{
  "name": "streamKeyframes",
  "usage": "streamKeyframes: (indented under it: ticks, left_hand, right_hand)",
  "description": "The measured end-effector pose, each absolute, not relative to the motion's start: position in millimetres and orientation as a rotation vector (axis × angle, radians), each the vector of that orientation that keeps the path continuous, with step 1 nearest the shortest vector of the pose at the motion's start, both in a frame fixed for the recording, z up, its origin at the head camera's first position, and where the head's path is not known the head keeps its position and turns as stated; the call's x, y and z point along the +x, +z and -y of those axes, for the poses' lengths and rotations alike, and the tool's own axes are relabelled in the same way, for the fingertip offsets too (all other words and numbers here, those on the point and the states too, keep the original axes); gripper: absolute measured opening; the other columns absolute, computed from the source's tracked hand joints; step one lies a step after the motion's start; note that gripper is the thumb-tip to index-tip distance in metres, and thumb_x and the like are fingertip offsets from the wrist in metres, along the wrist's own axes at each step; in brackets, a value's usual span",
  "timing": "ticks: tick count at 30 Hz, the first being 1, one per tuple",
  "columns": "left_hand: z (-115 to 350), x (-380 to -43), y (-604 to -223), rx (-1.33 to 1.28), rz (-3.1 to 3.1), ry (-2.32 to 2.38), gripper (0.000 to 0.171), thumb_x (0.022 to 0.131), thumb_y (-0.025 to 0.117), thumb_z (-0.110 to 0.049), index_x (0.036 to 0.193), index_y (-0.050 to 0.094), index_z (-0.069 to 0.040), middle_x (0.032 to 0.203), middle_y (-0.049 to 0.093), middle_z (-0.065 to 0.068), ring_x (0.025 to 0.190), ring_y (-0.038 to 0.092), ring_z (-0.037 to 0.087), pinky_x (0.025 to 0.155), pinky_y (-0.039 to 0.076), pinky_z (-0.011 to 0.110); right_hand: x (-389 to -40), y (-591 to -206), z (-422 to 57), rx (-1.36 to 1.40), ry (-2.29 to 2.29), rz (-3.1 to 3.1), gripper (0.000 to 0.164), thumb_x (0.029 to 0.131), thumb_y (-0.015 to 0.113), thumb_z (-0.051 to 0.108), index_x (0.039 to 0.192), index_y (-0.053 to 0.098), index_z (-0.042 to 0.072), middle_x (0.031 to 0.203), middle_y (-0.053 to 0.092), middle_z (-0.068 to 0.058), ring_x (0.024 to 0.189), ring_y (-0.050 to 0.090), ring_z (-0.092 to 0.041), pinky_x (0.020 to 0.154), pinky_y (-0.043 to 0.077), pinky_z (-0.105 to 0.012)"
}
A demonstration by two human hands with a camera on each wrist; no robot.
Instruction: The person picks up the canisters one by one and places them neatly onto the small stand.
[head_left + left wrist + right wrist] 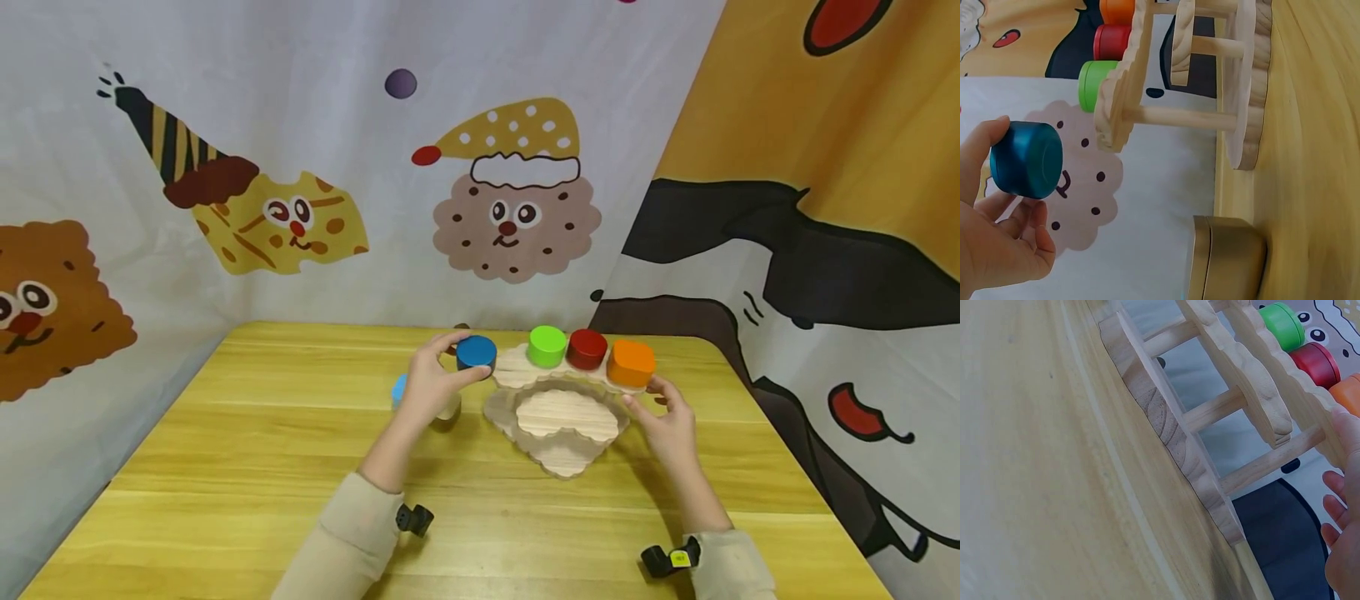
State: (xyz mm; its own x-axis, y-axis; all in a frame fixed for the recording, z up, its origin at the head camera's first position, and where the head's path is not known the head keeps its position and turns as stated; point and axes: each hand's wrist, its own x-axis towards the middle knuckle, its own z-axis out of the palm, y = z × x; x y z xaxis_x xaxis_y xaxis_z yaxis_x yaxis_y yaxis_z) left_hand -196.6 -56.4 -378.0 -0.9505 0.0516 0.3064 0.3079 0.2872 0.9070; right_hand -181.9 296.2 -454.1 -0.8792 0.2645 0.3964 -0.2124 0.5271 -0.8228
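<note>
I judge the step in hand to be adding the blue tin [476, 353] to the row on the top shelf [513, 365] of my wooden stand [566, 463], where the green tin [547, 347], red tin [587, 349] and orange tin [632, 363] sit side by side; the tin is in the air just beyond the shelf's left end, higher than the shelf and apart from it; the next move, as I read it, calls for carrying it across and lowering it level beside the green one, without nudging its neighbour; my left hand [429, 385] grips it, thumb and fingers parted only by the tin's width; my right hand [672, 425] is at the shelf's right end near the orange tin, thumb at the edge, other fingers loosely bent; whether they pinch the wood or merely steady it, I cannot tell.
</note>
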Motion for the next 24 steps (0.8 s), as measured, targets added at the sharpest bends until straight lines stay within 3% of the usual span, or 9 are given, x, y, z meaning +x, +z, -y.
streamKeyframes:
  ticks: [6,12,24]
  left_hand:
    - [48,-204,-380,-0.334,2.348,-1.742,0.056,0.074,0.085,-0.022,0.125,0.064,-0.012,0.122,0.059,0.005,0.103,0.051,0.024,0.083,0.046,0.044]
    - [39,-209,-380,-0.36,2.353,-1.731,0.058,0.074,0.085,-0.022,0.126,0.063,-0.011,0.12,0.059,0.004,0.103,0.051,0.023,0.078,0.048,0.037]
    - [23,-218,-382,-0.396,2.384,-1.717,0.058,0.074,0.085,-0.023,0.126,0.063,-0.01,0.12,0.059,0.005,0.103,0.052,0.025,0.08,0.047,0.038]
  right_hand:
    - [-181,-453,-296,-0.035,1.345,2.278,0.051,0.084,0.076,0.012,0.126,0.054,-0.007,0.112,0.058,-0.019,0.103,0.048,-0.032,0.086,0.033,-0.028]
    - [-181,-454,-296,-0.028,1.341,2.271,0.051,0.083,0.076,0.011,0.126,0.055,-0.007,0.111,0.058,-0.018,0.102,0.047,-0.03,0.086,0.033,-0.026]
    - [-182,-455,-296,-0.027,1.336,2.271,0.051,0.083,0.076,0.011,0.126,0.054,-0.007,0.111,0.058,-0.019,0.102,0.048,-0.031,0.086,0.033,-0.027]
